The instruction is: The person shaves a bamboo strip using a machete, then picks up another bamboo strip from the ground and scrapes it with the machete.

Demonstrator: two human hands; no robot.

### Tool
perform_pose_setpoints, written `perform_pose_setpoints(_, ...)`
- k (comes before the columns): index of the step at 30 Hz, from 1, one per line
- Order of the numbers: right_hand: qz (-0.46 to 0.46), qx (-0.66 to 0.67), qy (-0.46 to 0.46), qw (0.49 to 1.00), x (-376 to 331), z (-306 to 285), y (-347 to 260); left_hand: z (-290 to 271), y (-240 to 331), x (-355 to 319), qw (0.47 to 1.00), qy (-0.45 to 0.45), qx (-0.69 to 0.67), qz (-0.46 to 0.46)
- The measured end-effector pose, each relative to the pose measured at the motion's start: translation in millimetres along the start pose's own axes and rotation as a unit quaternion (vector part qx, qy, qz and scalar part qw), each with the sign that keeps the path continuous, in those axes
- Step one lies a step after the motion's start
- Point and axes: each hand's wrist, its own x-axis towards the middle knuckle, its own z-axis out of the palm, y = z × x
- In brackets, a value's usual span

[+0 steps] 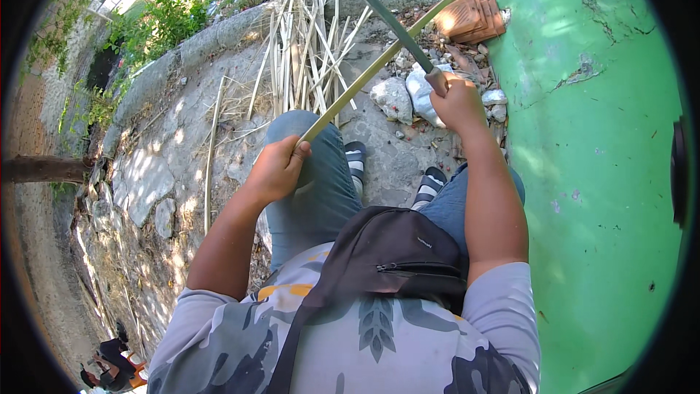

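My left hand [278, 168] is closed around the near end of a long, flat bamboo strip [350, 95], just above my left knee. The strip slants up and away to the right. In my right hand [461, 106] is the brown handle of a machete [379, 11] with a long, dark, slightly curved blade. That blade points up and to the left and crosses the strip; whether the two touch, I cannot tell. Beyond my knees, a loose pile of pale split strips [297, 55] lies on the ground.
A green wall [583, 153] runs along the right. Beside it sit stacked clay tiles [470, 18], whitish rocks [394, 98] and rubble. A low stone curb [197, 47] borders the far side and left, with leafy plants [164, 18] behind. One strip [214, 149] lies separately at left.
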Motion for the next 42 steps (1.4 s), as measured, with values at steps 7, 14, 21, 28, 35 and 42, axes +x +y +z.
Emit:
perform_pose_setpoints(7, -0.067, -0.069, -0.099, 0.99, -21.5, 2.4, -32.8, -5.9, -2.1, -1.4, 0.998, -0.017, -0.05, -0.027)
perform_pose_setpoints(14, 0.011, 0.008, 0.012, 1.0, -1.7, -3.8, -5.6, -4.1, -4.9, 0.8, 0.999, 0.003, -0.042, 0.029)
perform_pose_setpoints(21, -0.084, -0.066, -0.058, 0.993, -11.8, -12.6, -13.0, -11.9, -1.1, -4.2, 0.997, -0.037, -0.069, 0.002)
perform_pose_setpoints(28, -0.007, 0.011, 0.023, 1.0, -3.4, -10.9, 8.2, -33.6, -9.8, -46.6, 0.999, -0.038, 0.004, -0.023)
perform_pose_setpoints(35, -0.174, -0.084, -0.068, 0.979, -16.5, -13.4, -33.1, -31.6, -21.6, -66.9, 1.0, 0.007, 0.01, -0.017)
perform_pose_setpoints(42, 0.036, 0.012, -0.027, 0.999, -4.5, -17.1, 9.6, -47.1, -27.3, -84.7, 0.997, -0.021, 0.059, -0.036)
